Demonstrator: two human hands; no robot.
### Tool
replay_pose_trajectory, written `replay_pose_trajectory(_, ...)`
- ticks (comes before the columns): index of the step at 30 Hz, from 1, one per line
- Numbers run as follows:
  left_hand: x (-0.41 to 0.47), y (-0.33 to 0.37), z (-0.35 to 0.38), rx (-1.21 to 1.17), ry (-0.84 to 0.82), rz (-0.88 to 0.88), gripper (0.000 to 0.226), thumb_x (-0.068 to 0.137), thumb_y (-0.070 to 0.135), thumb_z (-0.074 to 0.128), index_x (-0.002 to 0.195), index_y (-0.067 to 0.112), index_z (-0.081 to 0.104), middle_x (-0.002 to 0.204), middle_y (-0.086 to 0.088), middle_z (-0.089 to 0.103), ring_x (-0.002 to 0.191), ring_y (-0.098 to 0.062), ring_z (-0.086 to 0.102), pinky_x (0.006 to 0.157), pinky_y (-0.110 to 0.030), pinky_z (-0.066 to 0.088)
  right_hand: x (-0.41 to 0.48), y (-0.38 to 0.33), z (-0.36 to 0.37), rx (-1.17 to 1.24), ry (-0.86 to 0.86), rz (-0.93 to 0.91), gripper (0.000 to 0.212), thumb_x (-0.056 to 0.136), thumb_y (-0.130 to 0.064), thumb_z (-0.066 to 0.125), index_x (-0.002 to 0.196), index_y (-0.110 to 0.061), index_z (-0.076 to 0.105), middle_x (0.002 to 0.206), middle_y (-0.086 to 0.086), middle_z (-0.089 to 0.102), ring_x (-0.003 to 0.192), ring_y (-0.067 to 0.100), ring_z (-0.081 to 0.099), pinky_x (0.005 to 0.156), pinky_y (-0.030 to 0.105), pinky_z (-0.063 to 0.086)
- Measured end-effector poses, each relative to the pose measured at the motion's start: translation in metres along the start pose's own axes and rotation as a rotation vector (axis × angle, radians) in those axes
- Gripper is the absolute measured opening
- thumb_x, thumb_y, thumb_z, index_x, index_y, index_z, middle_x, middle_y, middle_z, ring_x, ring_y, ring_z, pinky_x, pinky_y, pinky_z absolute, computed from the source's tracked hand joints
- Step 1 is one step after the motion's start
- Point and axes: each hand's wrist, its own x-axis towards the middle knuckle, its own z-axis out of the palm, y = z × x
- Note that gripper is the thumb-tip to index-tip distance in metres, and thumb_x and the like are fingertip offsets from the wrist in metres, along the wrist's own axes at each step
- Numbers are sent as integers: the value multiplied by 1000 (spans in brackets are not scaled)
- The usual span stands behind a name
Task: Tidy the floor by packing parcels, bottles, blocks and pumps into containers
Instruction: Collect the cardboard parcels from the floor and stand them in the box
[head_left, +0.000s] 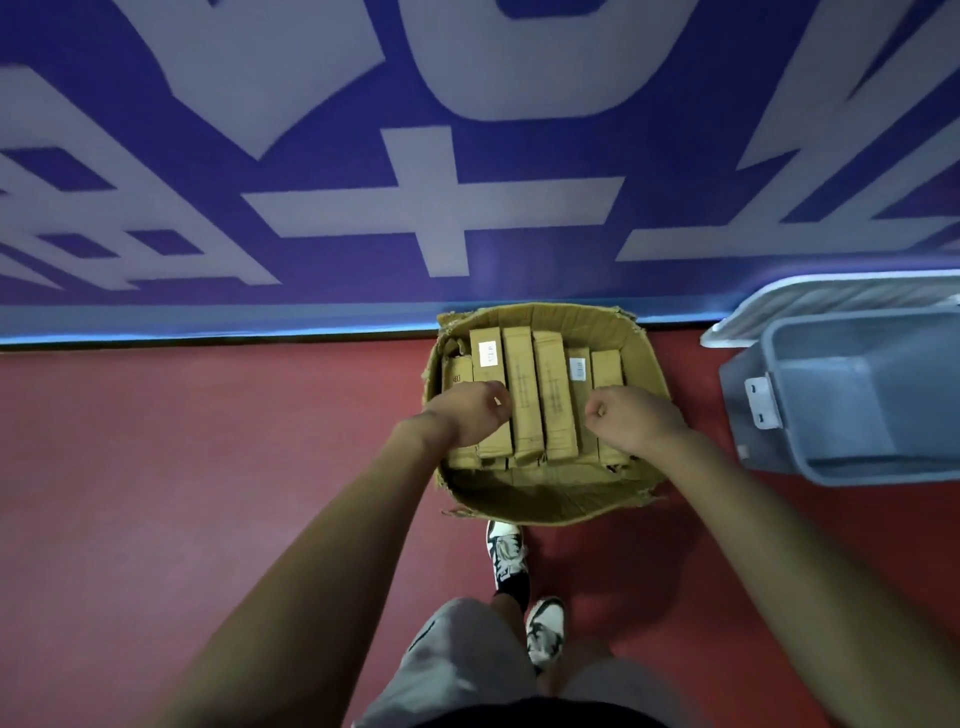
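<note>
Parcel step: parcels (524, 395) sit in a row inside the cardboard box (545, 501), left hand (470, 410) and right hand (631, 415) above it, fingers curled (gripping or empty, can't tell); next move likely calls for squaring the row.

The red floor (208, 441) is taken up by an open brown cardboard box (545, 501), with a grey plastic tub (753, 441) set near it.

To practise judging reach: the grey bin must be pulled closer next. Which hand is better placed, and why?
Probably the right hand: it is over the right side of the cardboard box, nearer the grey bin; the left hand is over the box's left parcels, farther away.
</note>
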Motion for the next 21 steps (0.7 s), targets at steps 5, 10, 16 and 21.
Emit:
replay_pose_trajectory(5,-34,21,4,96,4,70,31,97,28,42,121,15,56,125,-9,59,114,-25,54,94,-34,44,-50,10,4,89,44,74,26,94,-30,46,109,-21,65,116,2,65,105,23,59,84,30,46)
replay_pose_trajectory(10,-74,42,24,214,0,132,30,96,30,42,118,17,57,121,-8,60,112,-24,54,92,-34,44,-104,27,25,216,109,109,21,91,-25,49,96,-16,68,105,5,69,97,24,62,87,33,50)
replay_pose_trajectory(16,-128,66,56,277,-44,240,28,96,25,44,117,16,60,125,-4,59,116,-22,52,94,-29,40,-179,40,62,302,182,183,20,89,-26,51,94,-20,69,103,5,68,100,25,62,87,31,49)
replay_pose_trajectory(21,-164,85,80,313,-104,302,26,95,23,45,114,15,61,119,-6,61,103,-19,55,84,-26,40,-233,47,86,384,208,243,22,88,-24,54,95,-13,71,99,7,70,96,24,64,82,28,48)
